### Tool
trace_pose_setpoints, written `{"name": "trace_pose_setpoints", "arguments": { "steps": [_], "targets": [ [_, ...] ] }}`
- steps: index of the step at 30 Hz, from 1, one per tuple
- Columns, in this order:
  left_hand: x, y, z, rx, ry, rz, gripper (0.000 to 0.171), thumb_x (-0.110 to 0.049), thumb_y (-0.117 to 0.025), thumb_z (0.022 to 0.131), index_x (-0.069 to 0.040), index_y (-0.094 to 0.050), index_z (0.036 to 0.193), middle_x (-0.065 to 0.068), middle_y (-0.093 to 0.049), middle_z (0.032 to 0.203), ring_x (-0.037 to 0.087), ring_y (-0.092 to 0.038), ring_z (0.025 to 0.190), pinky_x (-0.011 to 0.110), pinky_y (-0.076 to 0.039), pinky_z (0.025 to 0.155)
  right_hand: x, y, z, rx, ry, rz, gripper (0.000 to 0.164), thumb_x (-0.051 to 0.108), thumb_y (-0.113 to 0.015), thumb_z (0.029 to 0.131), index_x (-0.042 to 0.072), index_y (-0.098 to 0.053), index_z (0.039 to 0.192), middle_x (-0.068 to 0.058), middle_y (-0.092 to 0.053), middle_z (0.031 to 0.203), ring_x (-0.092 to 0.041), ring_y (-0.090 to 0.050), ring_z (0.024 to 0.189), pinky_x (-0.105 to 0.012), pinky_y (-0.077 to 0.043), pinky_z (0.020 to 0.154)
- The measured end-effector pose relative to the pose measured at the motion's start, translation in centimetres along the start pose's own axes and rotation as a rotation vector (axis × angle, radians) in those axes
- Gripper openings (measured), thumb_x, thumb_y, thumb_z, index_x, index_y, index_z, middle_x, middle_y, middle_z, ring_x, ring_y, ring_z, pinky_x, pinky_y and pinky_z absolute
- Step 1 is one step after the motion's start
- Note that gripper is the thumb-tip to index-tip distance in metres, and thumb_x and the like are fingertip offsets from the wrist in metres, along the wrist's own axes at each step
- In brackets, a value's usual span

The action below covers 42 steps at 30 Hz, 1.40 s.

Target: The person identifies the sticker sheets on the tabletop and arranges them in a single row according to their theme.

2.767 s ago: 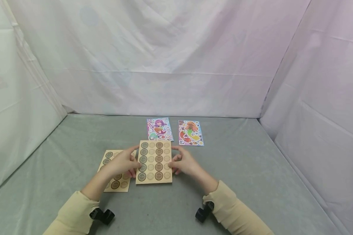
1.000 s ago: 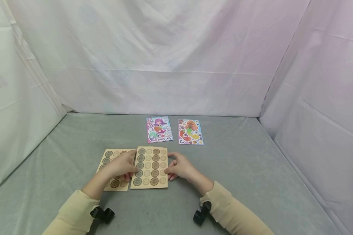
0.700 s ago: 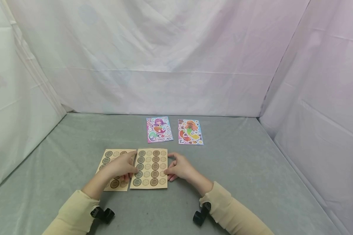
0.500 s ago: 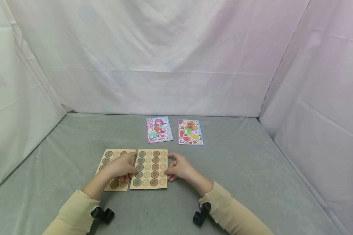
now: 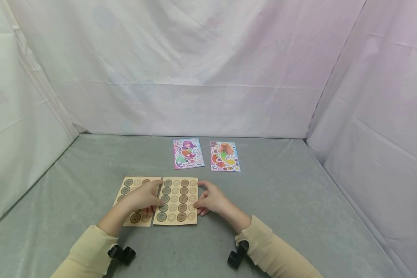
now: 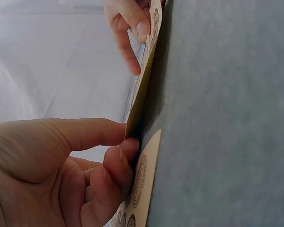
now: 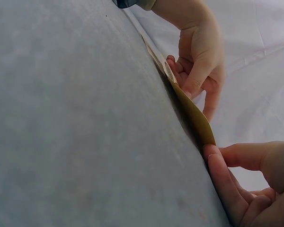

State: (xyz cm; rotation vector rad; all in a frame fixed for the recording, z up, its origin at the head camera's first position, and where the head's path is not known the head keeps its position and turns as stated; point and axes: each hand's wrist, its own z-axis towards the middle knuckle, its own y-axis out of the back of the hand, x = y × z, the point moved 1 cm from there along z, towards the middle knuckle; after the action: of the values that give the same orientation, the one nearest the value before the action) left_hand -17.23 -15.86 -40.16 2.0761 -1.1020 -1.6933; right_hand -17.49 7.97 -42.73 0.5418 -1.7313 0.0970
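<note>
A tan sticker sheet printed with rows of round seals lies between my two hands, low over the table. My left hand pinches its left edge, thumb on top and fingers beneath. On the opposite edge my right hand pinches it the same way. In the right wrist view the sheet bows slightly, with a shadow under its near edge. A second tan sticker sheet of the same kind lies flat to the left, partly covered by my left hand and wrist.
Farther back on the grey table lie two colourful mermaid sticker sheets, a purple-haired one and an orange-haired one, side by side. White cloth hangs behind and along both sides. A black wrist camera sits at each sleeve.
Both hands have brought the held sticker sheet down and slightly left, beside the second tan sheet. Over the last half second it has barely shifted, settling a little nearer. The mermaid sheets stay put.
</note>
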Motion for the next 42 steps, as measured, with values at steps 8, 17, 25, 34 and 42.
{"name": "trace_pose_setpoints", "arguments": {
  "steps": [8, 17, 25, 34, 42],
  "targets": [
    [0.01, 0.01, -0.05, 0.007, -0.006, 0.000, 0.078, -0.003, -0.070, 0.082, 0.004, -0.027, 0.148, 0.011, -0.058, 0.052, 0.015, -0.053, 0.036, 0.028, -0.045, 0.035, 0.06, 0.08, 0.09, 0.016, -0.009, -0.010, 0.078, -0.008, -0.073, 0.076, -0.001, -0.035, 0.144, -0.015, -0.065, 0.070, -0.017, -0.062, 0.049, -0.031, -0.054, 0.046],
    [-0.09, -0.06, -0.12, 0.004, -0.003, -0.012, 0.079, -0.002, -0.070, 0.082, 0.004, -0.027, 0.148, 0.012, -0.057, 0.052, 0.015, -0.053, 0.036, 0.028, -0.046, 0.035, 0.12, 0.15, 0.22, 0.010, -0.026, -0.042, 0.078, -0.007, -0.074, 0.076, 0.001, -0.037, 0.144, -0.014, -0.065, 0.069, -0.016, -0.060, 0.047, -0.030, -0.053, 0.043],
    [-0.05, -0.16, -0.06, -0.001, -0.013, -0.009, 0.079, -0.001, -0.070, 0.081, 0.005, -0.027, 0.147, 0.011, -0.057, 0.051, 0.015, -0.052, 0.035, 0.029, -0.046, 0.034, 0.15, 0.12, 0.35, -0.004, -0.024, -0.089, 0.076, -0.009, -0.074, 0.074, 0.000, -0.040, 0.142, -0.014, -0.064, 0.065, -0.015, -0.057, 0.041, -0.029, -0.051, 0.040],
    [0.01, -0.22, 0.02, -0.012, 0.001, -0.007, 0.080, -0.001, -0.071, 0.080, 0.003, -0.028, 0.147, 0.011, -0.056, 0.051, 0.016, -0.054, 0.036, 0.030, -0.047, 0.035, 0.37, 0.15, 0.25, -0.005, -0.039, -0.117, 0.076, -0.007, -0.074, 0.074, 0.001, -0.040, 0.142, -0.013, -0.063, 0.065, -0.014, -0.055, 0.040, -0.029, -0.050, 0.038],
    [-0.11, -0.19, -0.06, -0.012, -0.001, -0.008, 0.081, -0.003, -0.072, 0.080, 0.003, -0.028, 0.147, 0.011, -0.056, 0.051, 0.016, -0.054, 0.036, 0.030, -0.048, 0.035, 0.58, 0.35, 0.21, 0.008, -0.058, -0.126, 0.076, -0.006, -0.074, 0.075, 0.004, -0.041, 0.143, -0.014, -0.064, 0.068, -0.015, -0.057, 0.041, -0.030, -0.051, 0.040]
  ]
}}
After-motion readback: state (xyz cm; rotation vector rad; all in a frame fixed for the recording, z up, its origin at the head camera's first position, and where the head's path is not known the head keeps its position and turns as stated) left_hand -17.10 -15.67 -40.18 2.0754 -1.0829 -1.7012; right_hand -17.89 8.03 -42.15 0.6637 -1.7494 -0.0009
